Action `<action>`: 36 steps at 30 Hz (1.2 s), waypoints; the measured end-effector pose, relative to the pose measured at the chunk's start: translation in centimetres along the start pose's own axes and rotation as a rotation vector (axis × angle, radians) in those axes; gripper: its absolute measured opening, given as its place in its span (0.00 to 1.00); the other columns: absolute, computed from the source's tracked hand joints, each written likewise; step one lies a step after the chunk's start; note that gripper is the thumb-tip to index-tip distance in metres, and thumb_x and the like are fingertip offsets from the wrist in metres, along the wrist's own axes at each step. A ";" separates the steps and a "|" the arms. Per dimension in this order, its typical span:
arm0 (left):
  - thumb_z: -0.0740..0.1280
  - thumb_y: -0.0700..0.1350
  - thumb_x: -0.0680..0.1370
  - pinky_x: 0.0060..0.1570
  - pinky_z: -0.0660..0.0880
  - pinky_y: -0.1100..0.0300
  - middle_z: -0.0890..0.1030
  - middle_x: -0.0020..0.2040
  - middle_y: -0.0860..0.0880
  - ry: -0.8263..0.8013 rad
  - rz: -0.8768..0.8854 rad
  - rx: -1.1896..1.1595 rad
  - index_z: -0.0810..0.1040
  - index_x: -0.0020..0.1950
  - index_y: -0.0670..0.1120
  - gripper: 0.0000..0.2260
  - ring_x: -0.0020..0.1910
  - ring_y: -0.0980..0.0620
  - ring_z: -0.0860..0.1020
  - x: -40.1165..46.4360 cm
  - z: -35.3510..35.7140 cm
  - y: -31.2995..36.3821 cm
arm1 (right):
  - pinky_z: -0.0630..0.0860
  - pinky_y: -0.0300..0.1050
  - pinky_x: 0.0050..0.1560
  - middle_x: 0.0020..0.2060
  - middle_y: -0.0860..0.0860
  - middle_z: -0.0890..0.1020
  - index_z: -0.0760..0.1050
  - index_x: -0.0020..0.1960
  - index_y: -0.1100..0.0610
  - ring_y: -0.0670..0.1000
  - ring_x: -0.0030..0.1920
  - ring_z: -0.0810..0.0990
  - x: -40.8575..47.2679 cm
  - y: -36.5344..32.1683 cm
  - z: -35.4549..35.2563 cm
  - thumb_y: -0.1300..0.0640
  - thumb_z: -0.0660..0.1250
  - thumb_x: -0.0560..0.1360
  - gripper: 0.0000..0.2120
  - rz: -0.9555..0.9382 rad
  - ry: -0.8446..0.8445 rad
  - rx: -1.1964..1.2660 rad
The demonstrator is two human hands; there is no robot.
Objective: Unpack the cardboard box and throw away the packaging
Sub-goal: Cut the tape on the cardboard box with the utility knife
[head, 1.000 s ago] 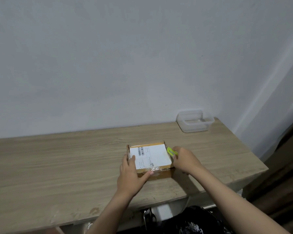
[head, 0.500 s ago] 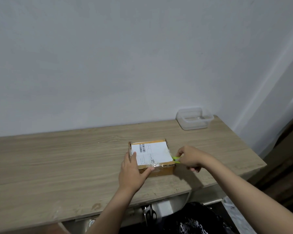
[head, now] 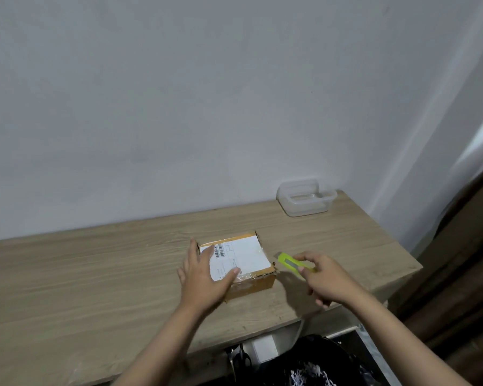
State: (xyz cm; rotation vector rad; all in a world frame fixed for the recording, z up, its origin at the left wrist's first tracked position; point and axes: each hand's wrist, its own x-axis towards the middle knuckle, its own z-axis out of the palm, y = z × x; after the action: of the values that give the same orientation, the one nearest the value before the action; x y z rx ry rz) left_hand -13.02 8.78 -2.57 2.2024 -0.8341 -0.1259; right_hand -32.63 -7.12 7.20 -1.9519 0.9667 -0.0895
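Box under left hand, beside right hand.

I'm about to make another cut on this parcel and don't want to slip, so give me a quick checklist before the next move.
1. Small brown cardboard box flat on the light wooden table: ok.
2. Left hand resting on the box's top: ok.
3. Lime-green plastic utility knife pinched in the right hand: ok.
4. Blade extended: cannot tell.
5. Left thumb out of the cut line: not ok, it lies on the taped near edge.
6. Clear tape fully slit: cannot tell.
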 end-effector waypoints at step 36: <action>0.75 0.51 0.68 0.49 0.66 0.68 0.78 0.55 0.57 -0.161 -0.159 -0.272 0.64 0.73 0.52 0.36 0.52 0.61 0.73 -3.9 -1.3 0.4 | 0.69 0.37 0.17 0.29 0.56 0.77 0.68 0.66 0.45 0.50 0.17 0.73 0.5 2.1 5.8 0.59 0.56 0.79 0.18 0.012 0.049 0.160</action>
State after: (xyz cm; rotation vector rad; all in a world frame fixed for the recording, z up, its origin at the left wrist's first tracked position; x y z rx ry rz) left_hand -15.83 11.76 -1.97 2.0159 -0.6820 -0.4719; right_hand -31.09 -3.98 2.12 -1.8043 0.9734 -0.2024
